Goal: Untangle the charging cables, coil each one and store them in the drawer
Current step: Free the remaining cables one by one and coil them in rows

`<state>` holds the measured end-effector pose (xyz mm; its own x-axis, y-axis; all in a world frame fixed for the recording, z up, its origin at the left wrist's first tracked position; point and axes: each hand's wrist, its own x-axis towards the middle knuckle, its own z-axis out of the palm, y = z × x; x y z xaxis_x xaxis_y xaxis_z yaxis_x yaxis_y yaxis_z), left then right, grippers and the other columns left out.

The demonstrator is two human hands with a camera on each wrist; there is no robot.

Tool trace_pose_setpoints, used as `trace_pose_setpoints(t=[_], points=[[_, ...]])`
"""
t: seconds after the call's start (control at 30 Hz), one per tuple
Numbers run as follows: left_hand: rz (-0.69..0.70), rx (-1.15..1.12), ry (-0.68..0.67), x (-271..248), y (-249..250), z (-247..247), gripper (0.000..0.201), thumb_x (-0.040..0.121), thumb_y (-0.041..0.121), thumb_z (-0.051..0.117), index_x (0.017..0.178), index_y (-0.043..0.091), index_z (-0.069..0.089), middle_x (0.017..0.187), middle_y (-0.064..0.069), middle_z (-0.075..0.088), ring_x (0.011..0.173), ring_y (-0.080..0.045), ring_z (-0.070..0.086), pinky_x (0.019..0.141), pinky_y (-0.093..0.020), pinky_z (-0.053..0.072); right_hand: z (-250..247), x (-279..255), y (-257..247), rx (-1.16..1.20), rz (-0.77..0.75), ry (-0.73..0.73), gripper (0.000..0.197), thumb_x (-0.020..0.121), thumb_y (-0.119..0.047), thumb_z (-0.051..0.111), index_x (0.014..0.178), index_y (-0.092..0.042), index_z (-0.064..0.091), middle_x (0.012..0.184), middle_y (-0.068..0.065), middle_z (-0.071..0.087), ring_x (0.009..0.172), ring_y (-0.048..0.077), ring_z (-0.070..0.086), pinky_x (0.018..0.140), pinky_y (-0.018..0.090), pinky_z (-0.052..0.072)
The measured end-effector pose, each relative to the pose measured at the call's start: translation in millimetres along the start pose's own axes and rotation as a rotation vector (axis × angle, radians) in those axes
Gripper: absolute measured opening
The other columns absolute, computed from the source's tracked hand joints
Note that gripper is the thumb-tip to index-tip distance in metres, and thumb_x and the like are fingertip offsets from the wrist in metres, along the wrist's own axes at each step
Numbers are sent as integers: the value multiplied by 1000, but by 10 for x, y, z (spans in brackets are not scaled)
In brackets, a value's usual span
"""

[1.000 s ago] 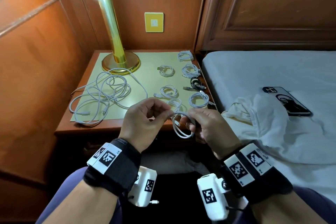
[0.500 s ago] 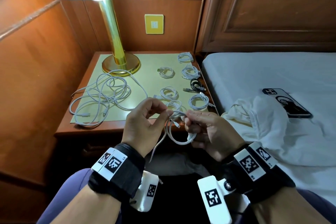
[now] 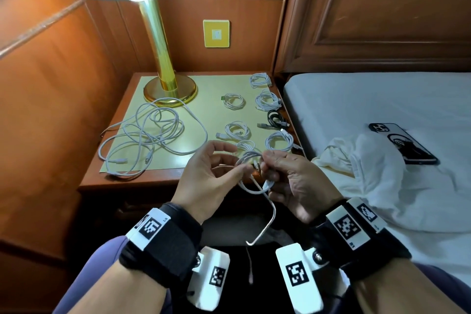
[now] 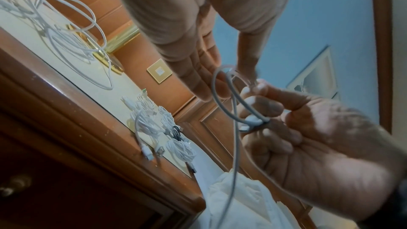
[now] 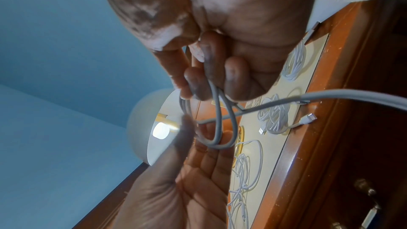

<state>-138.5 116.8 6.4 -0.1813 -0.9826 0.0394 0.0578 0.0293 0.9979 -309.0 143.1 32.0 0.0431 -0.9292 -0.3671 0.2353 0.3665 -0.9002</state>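
Observation:
A small white cable coil (image 3: 249,189) hangs between my hands, in front of the nightstand (image 3: 142,181). My right hand (image 3: 298,178) grips one side of it with curled fingers (image 5: 207,69). Left hand (image 3: 204,181) pinches a strand at the coil's top between thumb and fingers (image 4: 198,79). The loose tail (image 3: 272,214) drops toward my lap. A tangle of white cables (image 3: 142,135) lies on the nightstand's left. Several coiled cables (image 3: 237,130), one of them black (image 3: 275,117), lie on its right. The drawer front with its knob (image 4: 13,184) is below.
A brass lamp (image 3: 165,79) stands at the back left of the nightstand. To the right is a bed (image 3: 382,99) with a phone (image 3: 402,143) and a crumpled white cloth (image 3: 369,173). Wood panelling closes in the left and back.
The coil in my hands has loosened. A length of cable has come free and now hangs down toward my lap. Both hands stay close together in front of the nightstand.

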Motion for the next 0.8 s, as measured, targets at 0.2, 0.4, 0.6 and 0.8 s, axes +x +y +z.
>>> trace_pose_setpoints(t=[0.2,0.4,0.6,0.8], points=[[-115,-382,-43,-13,64,-15,52,85,-16,65,125,13,48,88,-7,61,71,-23,67,69,-30,59,15,20,7,-40,-28,14,33,101,-29,54,71,-16,56,57,-3,37,51,11,24,48,25,15],[-198,-785,-159,-13,135,-6,60,75,-11,56,129,15,48,86,-10,60,71,-23,63,72,-35,60,45,14,1,-93,-113,22,32,102,-27,53,72,-14,55,57,-2,37,44,7,26,44,22,17],[-145,-582,-82,21,117,82,65,70,-3,70,129,14,47,86,-6,58,71,-22,63,70,-30,60,39,-7,-7,-133,-227,45,34,102,-23,54,70,-11,57,53,-4,43,43,5,35,43,16,29],[179,190,26,-11,20,125,45,78,-5,71,112,18,53,96,0,52,76,0,56,70,-15,50,-3,-8,26,-199,-338,95,32,100,-21,58,70,-9,61,53,-5,49,46,4,42,46,14,34]])
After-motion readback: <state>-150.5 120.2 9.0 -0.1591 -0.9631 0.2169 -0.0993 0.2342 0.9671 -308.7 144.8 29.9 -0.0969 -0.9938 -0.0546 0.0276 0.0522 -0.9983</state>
